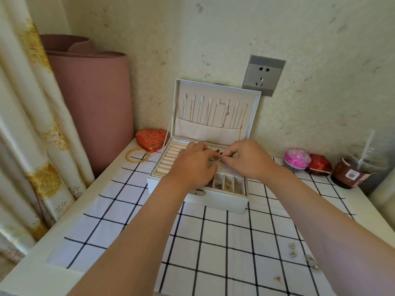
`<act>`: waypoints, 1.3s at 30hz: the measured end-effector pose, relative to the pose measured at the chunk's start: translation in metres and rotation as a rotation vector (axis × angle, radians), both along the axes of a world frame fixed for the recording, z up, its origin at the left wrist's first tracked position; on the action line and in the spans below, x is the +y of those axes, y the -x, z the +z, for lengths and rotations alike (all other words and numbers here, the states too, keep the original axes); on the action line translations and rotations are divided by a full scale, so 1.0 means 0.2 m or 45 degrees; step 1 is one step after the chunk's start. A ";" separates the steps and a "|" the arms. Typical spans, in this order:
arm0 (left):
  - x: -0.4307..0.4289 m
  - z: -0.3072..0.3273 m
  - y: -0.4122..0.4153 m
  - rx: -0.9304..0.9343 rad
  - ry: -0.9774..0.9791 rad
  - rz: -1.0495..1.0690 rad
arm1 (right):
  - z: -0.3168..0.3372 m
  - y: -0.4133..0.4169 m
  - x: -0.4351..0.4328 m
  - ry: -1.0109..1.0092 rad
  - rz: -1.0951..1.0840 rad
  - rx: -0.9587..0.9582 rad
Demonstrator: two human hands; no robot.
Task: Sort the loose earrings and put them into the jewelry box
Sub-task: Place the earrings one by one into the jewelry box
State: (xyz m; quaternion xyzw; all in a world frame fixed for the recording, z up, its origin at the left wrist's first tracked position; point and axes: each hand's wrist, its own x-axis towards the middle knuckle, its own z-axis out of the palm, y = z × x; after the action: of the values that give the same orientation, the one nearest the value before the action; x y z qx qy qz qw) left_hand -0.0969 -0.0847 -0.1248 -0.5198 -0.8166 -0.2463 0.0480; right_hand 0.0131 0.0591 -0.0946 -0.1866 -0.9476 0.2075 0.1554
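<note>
A white jewelry box stands open on the checked cloth, its lid upright with necklaces hanging inside. Both hands are over its earring panel. My left hand rests on the panel with fingers curled, covering part of the tray. My right hand pinches a small red earring at its fingertips, just above the perforated panel. Small front compartments hold silver and gold earrings. Several loose earrings lie on the cloth at the right, near my right forearm.
A red heart-shaped box and gold bangles sit left of the jewelry box. A pink ball, a red packet and a lidded drink cup with straw stand at the right. Behind are a rolled pink mat and a wall socket.
</note>
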 end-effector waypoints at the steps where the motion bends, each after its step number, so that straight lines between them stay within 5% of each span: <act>1: 0.00 0.00 0.00 0.000 0.003 -0.002 | 0.00 0.00 0.00 0.012 -0.007 0.016; 10: 0.00 0.06 -0.03 -0.053 -0.040 -0.025 | 0.10 -0.09 0.00 0.077 -0.035 0.054; 19: 0.04 0.17 -0.39 -0.085 -0.053 -0.223 | 0.10 -0.60 -0.01 0.147 -0.153 -0.064; 30: 0.09 0.07 -0.80 -0.103 0.631 -0.538 | -0.08 -1.05 -0.05 0.252 -0.216 -0.502; 39: 0.08 0.06 -0.78 -0.204 0.700 -0.577 | -0.09 -0.97 -0.08 0.256 -0.121 -0.501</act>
State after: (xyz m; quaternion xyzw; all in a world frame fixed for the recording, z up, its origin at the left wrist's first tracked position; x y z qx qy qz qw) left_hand 0.0600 -0.0688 -0.1126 -0.6601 -0.7175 -0.0619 -0.2133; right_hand 0.2073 0.0430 -0.1134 -0.2825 -0.9244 0.2529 -0.0421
